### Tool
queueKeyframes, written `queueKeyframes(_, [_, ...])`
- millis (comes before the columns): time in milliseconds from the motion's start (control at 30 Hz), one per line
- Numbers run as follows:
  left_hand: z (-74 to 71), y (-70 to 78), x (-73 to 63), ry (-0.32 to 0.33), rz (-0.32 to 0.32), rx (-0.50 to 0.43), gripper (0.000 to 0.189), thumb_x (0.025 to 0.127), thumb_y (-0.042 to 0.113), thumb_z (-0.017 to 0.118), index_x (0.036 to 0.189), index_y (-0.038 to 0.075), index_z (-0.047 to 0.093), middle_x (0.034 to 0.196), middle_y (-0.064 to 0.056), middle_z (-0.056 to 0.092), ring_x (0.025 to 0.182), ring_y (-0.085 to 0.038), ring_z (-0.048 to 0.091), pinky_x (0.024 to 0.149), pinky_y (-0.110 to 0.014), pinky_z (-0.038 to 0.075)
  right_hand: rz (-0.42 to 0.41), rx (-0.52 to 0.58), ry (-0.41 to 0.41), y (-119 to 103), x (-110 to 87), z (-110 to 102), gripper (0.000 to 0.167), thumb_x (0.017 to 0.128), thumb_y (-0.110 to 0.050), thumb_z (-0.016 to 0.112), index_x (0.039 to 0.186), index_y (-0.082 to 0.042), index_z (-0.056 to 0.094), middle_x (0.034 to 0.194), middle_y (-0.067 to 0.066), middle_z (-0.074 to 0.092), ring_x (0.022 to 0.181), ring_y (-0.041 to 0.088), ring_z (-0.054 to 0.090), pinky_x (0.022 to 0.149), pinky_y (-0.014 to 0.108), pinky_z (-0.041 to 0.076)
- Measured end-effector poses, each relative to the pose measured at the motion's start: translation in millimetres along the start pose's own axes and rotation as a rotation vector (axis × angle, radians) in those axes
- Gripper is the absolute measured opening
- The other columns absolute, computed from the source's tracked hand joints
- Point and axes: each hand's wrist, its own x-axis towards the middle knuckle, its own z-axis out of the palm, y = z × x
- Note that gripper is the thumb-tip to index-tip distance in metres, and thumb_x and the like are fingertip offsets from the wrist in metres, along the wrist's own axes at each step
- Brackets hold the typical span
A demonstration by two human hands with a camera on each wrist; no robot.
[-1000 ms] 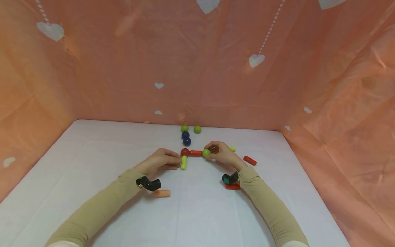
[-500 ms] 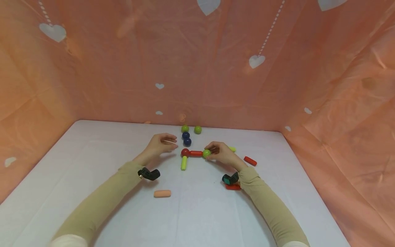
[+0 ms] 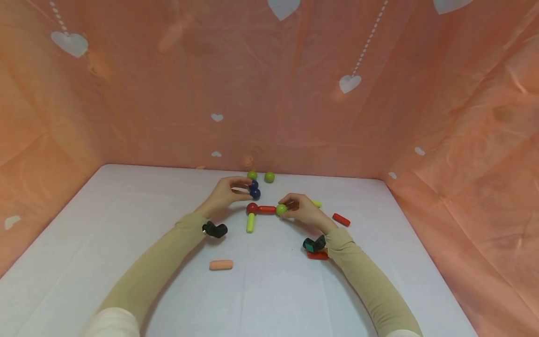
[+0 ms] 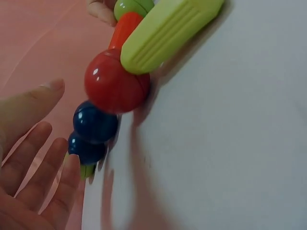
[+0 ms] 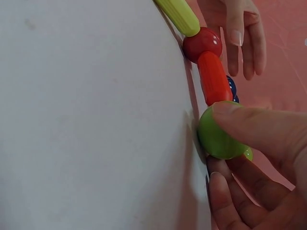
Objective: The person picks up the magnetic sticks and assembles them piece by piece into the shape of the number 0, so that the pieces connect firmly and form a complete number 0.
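My right hand (image 3: 305, 208) pinches a green ball (image 3: 280, 209) between thumb and fingers. A red stick (image 3: 267, 209) joins that ball to a red ball (image 3: 251, 208), and a yellow-green stick (image 3: 250, 223) extends from the red ball toward me. Beyond them, my left hand (image 3: 229, 191) reaches beside two dark blue balls (image 3: 254, 193). Its thumb and fingers stand apart in the left wrist view, with the blue balls (image 4: 95, 121) just past the fingertips. Whether any fingertip touches them, I cannot tell.
Two more green balls (image 3: 269, 177) sit near the table's back edge. A peach stick (image 3: 221, 265) lies at front left. Red sticks (image 3: 341, 219) lie to the right, one partly under the right wrist. A yellow-green stick (image 3: 317, 203) shows behind the right hand.
My left hand has left the yellow-green stick by the red ball and moved away from me, then rightward to the blue balls. The right hand keeps its hold on the green ball.
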Motion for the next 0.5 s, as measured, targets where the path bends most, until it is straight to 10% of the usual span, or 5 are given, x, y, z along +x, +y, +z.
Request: queueKeyframes(500, [19.6, 4.3, 12.0, -0.049, -0.037, 0.082, 0.047, 0.081, 0.004, 0.077, 0.124, 0.000, 0.061, 0.123, -0.014, 0.060, 0.107, -0.025, 0.057, 0.093, -0.036, 0.049, -0.013, 0.012, 0.004, -4, -1.3, 0, 0.032, 0.082, 0.000, 0.074, 0.112, -0.002, 0.063, 0.111, 0.010, 0.062, 0.103, 0.025, 0.060, 0.090, 0.035, 0.050])
